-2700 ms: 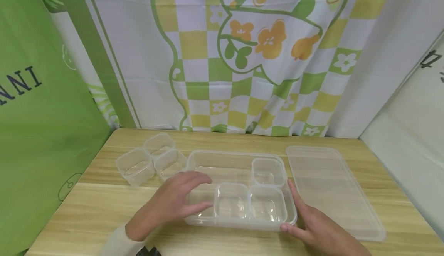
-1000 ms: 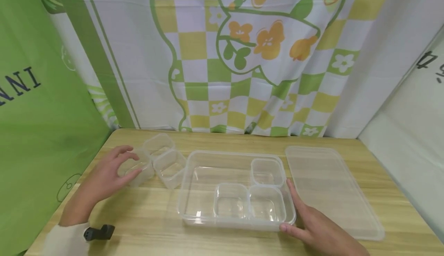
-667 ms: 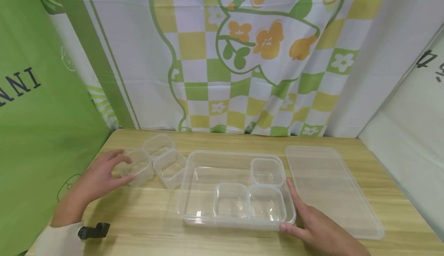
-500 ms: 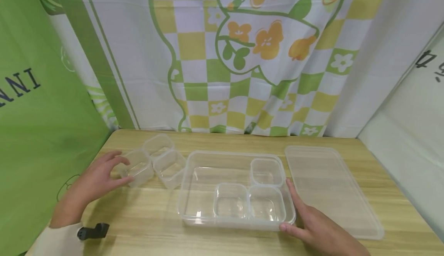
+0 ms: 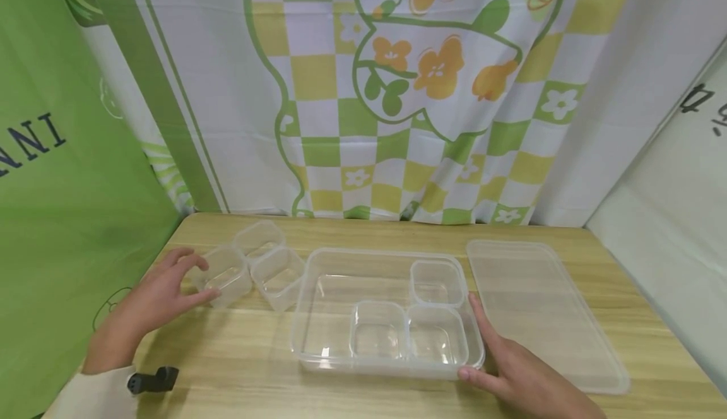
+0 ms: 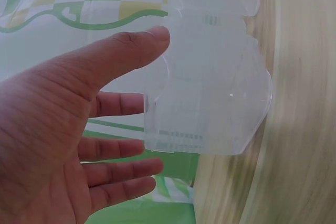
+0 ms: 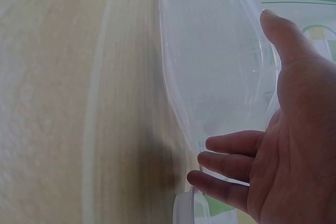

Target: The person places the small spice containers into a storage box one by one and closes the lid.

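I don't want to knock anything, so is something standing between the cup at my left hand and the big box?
Yes: a second cup stands between the cup at your left hand and the box. Nothing visible blocks the space above the second cup.

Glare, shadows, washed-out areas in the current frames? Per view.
Head: bright glints on the large clear box, near its front-left corner; left wrist: the small box looks milky, low in contrast; right wrist: a soft-edged shadow darkens the table near the right hand.
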`<state>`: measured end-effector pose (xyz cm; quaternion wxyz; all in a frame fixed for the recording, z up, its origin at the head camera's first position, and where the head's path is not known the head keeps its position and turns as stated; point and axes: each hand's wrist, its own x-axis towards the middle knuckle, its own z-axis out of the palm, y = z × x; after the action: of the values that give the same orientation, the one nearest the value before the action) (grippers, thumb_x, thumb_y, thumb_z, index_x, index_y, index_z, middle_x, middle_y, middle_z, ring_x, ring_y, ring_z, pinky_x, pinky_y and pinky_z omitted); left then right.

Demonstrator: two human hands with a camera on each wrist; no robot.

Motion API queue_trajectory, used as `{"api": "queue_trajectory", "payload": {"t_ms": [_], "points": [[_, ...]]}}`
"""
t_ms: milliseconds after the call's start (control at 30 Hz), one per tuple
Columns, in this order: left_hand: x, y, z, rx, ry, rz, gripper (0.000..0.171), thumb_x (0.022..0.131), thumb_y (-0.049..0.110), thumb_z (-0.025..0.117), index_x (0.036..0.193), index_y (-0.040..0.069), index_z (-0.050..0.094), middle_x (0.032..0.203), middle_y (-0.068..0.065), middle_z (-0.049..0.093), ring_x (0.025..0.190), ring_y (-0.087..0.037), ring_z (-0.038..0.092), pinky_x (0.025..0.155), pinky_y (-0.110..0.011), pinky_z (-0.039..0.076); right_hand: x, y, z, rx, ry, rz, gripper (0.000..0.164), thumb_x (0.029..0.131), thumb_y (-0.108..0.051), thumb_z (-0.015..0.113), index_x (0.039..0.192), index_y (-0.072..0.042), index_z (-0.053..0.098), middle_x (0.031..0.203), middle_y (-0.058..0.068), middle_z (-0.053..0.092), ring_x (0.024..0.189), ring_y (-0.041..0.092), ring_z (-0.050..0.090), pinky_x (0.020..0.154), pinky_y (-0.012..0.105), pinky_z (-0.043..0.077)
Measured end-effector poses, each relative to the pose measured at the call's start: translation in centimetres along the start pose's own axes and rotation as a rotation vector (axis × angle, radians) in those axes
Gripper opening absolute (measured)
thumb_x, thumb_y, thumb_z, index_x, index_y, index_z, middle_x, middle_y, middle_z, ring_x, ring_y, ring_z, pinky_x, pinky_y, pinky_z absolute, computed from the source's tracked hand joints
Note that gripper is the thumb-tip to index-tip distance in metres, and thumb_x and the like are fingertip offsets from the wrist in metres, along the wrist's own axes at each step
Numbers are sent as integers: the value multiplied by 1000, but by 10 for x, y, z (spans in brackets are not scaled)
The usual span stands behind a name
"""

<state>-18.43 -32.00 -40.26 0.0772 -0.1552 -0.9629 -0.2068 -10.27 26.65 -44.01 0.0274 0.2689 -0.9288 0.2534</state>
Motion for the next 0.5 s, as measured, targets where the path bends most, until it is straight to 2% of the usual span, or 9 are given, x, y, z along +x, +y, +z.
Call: {"api": "queue_trajectory", "payload": {"t_ms": [200,300,500], "points": [[0,-3,2,-2,-37,-25,45,89,40,82,111,6,63,134,-31,47,94,-43,64,81,-64,52,0,0,0,8,-5,4,112,95,-40,75,165,-13,-7,149,28,47,122,33,61,98,50,52],[-1,-3,2,-20,-53,-37,45,89,40,81,111,5,63,132,-31,47,93,-39,64,79,-60,54,0,0,0,6,0,-1,112,94,-40,76,165,-12,-6,149,28,48,123,33,60,98,50,52],[-3,-2,3,-44,-82,-70,48,91,42,79,114,5,61,130,-35,47,98,-40,62,75,-56,55,1,0,0,10,-7,0,112,94,-39,76,165,-12,-7,147,29,50,122,34,61,98,51,52]]}}
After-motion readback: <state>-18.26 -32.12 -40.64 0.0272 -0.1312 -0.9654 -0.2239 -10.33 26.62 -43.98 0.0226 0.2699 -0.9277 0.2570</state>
